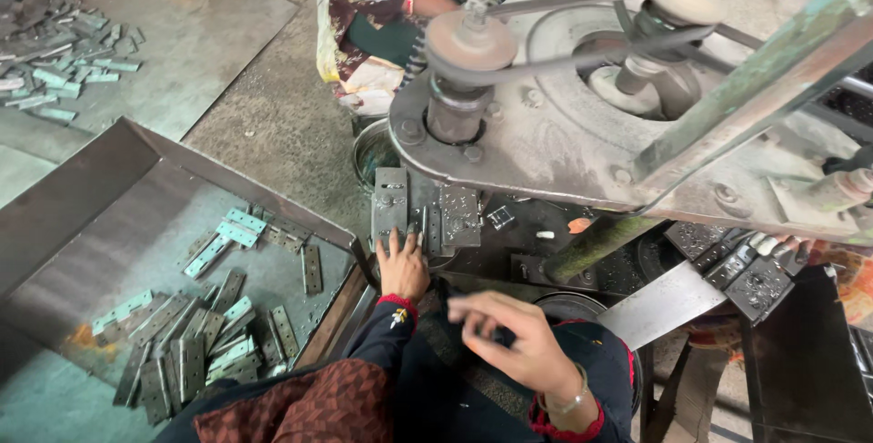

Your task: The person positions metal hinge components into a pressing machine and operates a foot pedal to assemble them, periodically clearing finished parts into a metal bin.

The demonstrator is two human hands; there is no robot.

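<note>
My left hand (403, 266) reaches forward onto the bed of a belt-driven press. Its fingertips press on the near edge of a grey metal hinge plate (391, 202) lying flat under the machine head. A second perforated plate (459, 216) lies just right of it. My right hand (514, 338) is blurred over my lap, fingers curled loosely. Whether anything is in it cannot be made out.
A large metal tray (82, 197) on my left holds several grey and greenish hinge plates (195, 338). The machine's pulleys and belt (564, 52) overhang the bed. Another person (391, 6) sits behind it, by a bucket (373, 152). More plates (64, 52) lie on the floor at far left.
</note>
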